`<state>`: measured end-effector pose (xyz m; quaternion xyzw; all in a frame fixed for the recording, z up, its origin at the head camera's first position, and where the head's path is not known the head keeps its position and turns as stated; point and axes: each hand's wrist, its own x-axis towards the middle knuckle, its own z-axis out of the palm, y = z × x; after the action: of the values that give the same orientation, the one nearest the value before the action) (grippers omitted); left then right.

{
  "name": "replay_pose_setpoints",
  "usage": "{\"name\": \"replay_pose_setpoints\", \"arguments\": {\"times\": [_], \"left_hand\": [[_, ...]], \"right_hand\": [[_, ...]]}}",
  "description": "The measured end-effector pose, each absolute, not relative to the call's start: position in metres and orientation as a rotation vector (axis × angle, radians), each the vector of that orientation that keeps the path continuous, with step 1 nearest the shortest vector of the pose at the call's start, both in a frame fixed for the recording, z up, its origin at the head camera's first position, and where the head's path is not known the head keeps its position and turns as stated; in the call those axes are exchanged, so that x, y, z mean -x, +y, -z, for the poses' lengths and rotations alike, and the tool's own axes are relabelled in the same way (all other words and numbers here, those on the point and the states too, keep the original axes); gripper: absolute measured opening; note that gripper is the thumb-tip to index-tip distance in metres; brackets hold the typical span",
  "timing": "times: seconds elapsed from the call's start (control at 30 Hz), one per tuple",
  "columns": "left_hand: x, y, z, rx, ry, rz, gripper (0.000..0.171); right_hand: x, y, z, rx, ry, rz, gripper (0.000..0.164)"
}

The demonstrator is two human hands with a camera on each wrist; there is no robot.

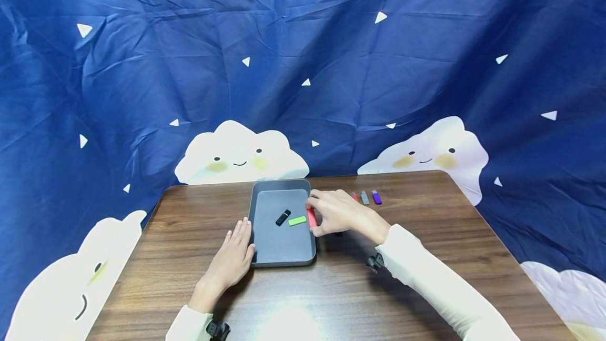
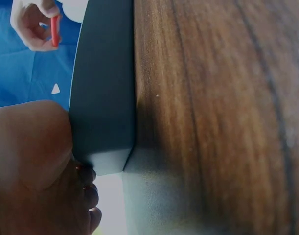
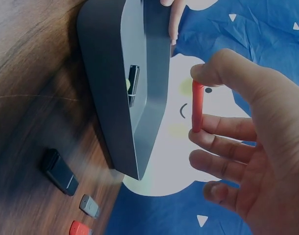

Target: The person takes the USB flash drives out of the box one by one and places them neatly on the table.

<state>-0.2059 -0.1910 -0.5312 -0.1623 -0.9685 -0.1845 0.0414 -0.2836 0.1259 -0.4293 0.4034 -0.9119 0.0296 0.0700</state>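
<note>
My right hand [image 1: 337, 209] pinches a red USB flash drive [image 1: 311, 217] by its two ends, thumb at one end and fingertips at the other. It hovers above the right rim of a grey rectangular tray [image 1: 279, 251]. Flat fingers of my left hand [image 1: 231, 258] rest against the tray's left wall. Inside the tray lie a black USB flash drive [image 1: 283, 218] and a green one [image 1: 297, 221], side by side. From the right wrist, the held red drive [image 3: 197, 106] shows edge-on, higher than the tray wall.
Right of the tray, a row holds another red drive [image 1: 354, 196], partly behind my hand, a grey drive [image 1: 364, 198] and a purple drive [image 1: 376, 197]. Another black drive [image 3: 59, 171] lies on the wooden table [image 1: 189, 209]. A blue cloth [image 1: 284, 41] hangs behind.
</note>
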Motion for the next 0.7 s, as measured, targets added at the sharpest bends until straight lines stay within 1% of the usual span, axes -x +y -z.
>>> {"name": "replay_pose_setpoints", "arguments": {"times": [0.23, 0.7], "left_hand": [[0.206, -0.191, 0.531, 0.503, -2.960, 0.555, 0.059], [0.205, -0.191, 0.529, 0.508, -2.974, 0.551, 0.060]], "right_hand": [[0.282, 0.134, 0.431, -1.200, -2.731, -0.093, 0.049], [0.279, 0.150, 0.433, -1.141, -2.767, -0.144, 0.048]]}}
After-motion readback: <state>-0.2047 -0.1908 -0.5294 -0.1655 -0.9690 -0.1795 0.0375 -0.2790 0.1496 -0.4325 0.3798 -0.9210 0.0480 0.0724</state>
